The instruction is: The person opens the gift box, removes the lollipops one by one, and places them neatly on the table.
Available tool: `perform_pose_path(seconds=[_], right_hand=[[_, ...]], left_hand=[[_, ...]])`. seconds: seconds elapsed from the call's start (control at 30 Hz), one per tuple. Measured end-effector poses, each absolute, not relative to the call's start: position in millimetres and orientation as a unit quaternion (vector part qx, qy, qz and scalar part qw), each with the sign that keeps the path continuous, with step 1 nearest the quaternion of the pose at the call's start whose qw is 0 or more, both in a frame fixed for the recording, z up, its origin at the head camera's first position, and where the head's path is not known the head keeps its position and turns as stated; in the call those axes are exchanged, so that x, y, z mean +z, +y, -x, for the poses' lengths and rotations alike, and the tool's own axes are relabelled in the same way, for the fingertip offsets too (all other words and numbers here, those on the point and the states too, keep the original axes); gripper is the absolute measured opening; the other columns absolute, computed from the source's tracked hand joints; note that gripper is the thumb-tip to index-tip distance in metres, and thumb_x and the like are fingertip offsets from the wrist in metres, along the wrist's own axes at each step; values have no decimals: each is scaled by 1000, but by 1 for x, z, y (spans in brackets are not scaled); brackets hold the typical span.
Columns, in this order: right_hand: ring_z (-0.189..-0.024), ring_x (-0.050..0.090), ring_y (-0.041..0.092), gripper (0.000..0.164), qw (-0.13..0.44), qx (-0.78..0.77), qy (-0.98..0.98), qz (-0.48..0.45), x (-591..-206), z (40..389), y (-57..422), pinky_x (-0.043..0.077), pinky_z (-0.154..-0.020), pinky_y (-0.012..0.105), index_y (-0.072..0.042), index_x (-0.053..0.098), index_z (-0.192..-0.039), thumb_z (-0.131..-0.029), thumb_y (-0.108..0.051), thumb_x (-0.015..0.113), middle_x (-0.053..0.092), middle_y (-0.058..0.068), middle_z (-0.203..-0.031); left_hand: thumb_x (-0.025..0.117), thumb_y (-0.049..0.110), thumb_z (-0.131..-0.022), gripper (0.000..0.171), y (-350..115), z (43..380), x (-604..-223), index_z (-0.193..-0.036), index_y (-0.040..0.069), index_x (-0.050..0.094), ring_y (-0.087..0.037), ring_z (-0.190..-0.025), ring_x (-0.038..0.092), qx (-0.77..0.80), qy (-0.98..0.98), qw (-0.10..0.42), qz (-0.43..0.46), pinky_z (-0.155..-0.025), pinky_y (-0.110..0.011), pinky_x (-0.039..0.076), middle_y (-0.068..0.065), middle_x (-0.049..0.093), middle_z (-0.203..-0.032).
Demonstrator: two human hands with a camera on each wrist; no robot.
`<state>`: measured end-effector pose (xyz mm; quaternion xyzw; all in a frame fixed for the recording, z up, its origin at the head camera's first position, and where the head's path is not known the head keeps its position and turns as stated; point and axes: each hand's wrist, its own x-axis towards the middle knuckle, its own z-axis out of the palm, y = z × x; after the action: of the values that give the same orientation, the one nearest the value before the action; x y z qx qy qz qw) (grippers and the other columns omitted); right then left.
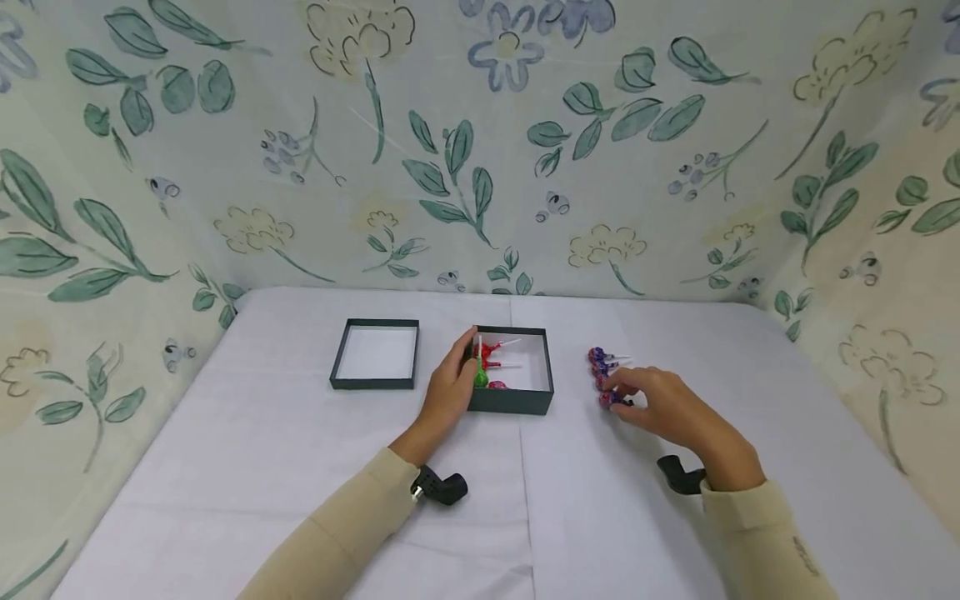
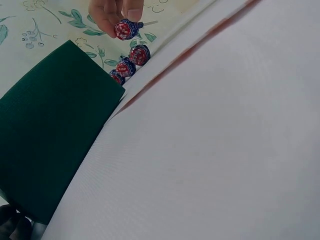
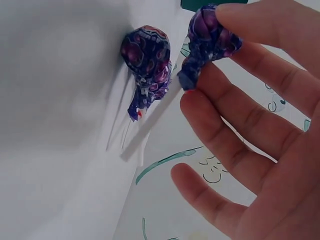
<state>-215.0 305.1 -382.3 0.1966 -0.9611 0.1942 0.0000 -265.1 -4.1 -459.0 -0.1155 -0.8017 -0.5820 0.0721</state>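
My right hand (image 1: 666,406) pinches a lollipop in a blue and purple wrapper (image 3: 202,40) between thumb and fingers, its white stick pointing away from the fingertips. Beside it, several similarly wrapped lollipops (image 1: 597,360) lie in a row on the white cloth; the right wrist view shows one lollipop (image 3: 146,57) up close. With my left hand (image 1: 446,388) I grip the left side of a dark green box (image 1: 512,402), white inside. In the box are red lollipops (image 1: 485,351), a green lollipop (image 1: 481,377) and a pink lollipop (image 1: 497,385), partly hidden by the front wall.
Left of the box lies a shallow dark-rimmed lid (image 1: 375,354), its white inside facing up. A white cloth (image 1: 585,517) covers the table. Floral fabric (image 1: 480,167) hangs behind and at both sides. A black wrist device (image 1: 442,485) sits at each sleeve cuff.
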Motion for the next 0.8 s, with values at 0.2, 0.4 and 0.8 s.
perform_pose_path(seconds=[0.2,0.4,0.8], right_hand=[[-90,60,23,25,-24,194,-963,-183,-381,217,306,52,-83,49,-14,69,-108,-83,-10,73,66,-2,-90],[-91,59,23,24,-50,189,-967,-166,-378,216,307,52,-81,48,-14,68,-104,-82,-8,73,66,0,-93],[-92,60,22,23,-69,199,-964,-164,-381,215,308,51,-84,47,-12,68,-102,-81,-3,71,66,1,-96]], left_hand=[[40,17,-101,50,-5,265,-457,-149,27,36,-13,-139,32,-580,-803,72,116,-113,-37,29,4,36,-153],[40,15,-101,50,-4,264,-456,-149,25,37,-13,-139,32,-581,-802,73,114,-113,-37,29,4,37,-152],[40,16,-101,50,-4,266,-458,-150,25,36,-12,-140,31,-580,-803,75,116,-113,-36,28,7,35,-153]])
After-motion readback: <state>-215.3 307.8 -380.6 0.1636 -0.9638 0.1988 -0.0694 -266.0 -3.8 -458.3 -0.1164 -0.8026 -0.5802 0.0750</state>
